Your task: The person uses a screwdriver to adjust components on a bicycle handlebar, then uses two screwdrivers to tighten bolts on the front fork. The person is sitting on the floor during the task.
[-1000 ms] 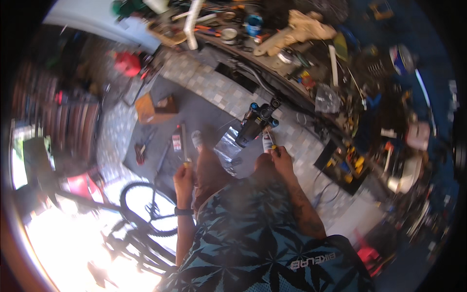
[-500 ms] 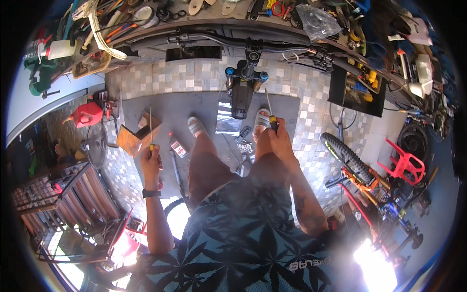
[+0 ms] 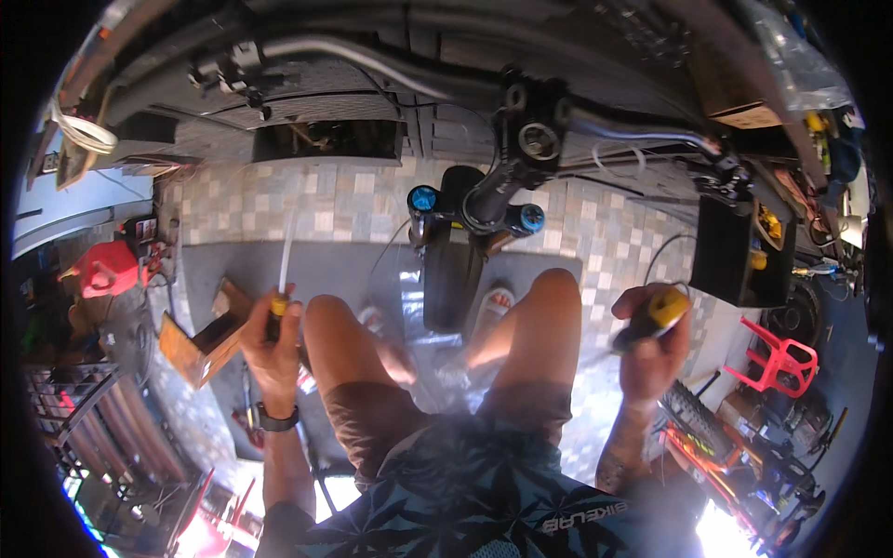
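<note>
Head view: left hand [image 3: 267, 358] is gripping screwdriver [image 3: 280, 298] left of fork [image 3: 481, 208]; right hand [image 3: 656, 363] is gripping yellow-black handle [image 3: 665, 307] right of fork. Bare shaft [image 3: 286, 259] is risking scratches if left hand swings forkward.

Left hand [image 3: 268, 358] curled closed, just beside left knee [image 3: 326, 324]. Right hand [image 3: 648, 372] also closed, out right of right knee [image 3: 558, 293].

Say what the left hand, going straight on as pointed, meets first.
Following the screwdriver, the left hand would likely meet the open black box beyond the floor tiles; with depth unclear, it may pass above.
</note>
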The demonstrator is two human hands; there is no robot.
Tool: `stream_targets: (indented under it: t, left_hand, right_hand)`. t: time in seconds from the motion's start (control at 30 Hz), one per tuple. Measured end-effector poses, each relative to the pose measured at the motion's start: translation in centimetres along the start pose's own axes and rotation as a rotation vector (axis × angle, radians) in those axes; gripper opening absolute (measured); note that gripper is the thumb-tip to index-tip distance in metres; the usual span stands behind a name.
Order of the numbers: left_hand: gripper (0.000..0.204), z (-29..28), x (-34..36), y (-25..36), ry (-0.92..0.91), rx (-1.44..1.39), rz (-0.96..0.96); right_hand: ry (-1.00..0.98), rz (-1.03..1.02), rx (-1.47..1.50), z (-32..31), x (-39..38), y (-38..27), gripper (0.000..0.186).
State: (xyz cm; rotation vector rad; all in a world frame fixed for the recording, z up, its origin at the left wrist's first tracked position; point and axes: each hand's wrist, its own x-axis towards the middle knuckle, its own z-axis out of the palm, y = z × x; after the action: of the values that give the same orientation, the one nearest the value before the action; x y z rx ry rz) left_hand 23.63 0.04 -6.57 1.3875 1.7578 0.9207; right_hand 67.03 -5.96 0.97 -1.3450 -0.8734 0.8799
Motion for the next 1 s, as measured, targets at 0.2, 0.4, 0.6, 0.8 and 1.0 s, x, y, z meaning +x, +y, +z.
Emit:
stream_targets:
  t: [0.2, 0.4, 0.6, 0.8, 1.0]
  left_hand:
    - [0.032, 3.8, 6.5, -4.8, 0.078, 0.083, 0.332]
    - [0.031, 7.8, 7.2, -5.4, -0.018, -0.14, 0.379]
    - [0.03, 8.6, 3.9, -6.3, -0.087, -0.185, 0.205]
    - [0.033, 8.6, 1.8, -9.2, -0.048, -0.313, 0.2]
    - [0.027, 6.7, 0.1, -9.3, -0.082, -0.311, 0.213]
  right_hand:
    - [-0.281, -0.721, -0.111, 4.1, 1.5, 6.3, 0.067]
    - [-0.397, -1.241, -0.198, 9.4, -1.5, 11.5, 0.049]
    - [-0.579, -1.434, -0.045, 12.3, -1.9, 11.7, 0.036]
    - [-0.748, -1.489, -0.063, 13.3, -0.6, 12.2, 0.047]
    - [-0.695, -1.54, -0.042, 14.2, -0.6, 12.6, 0.056]
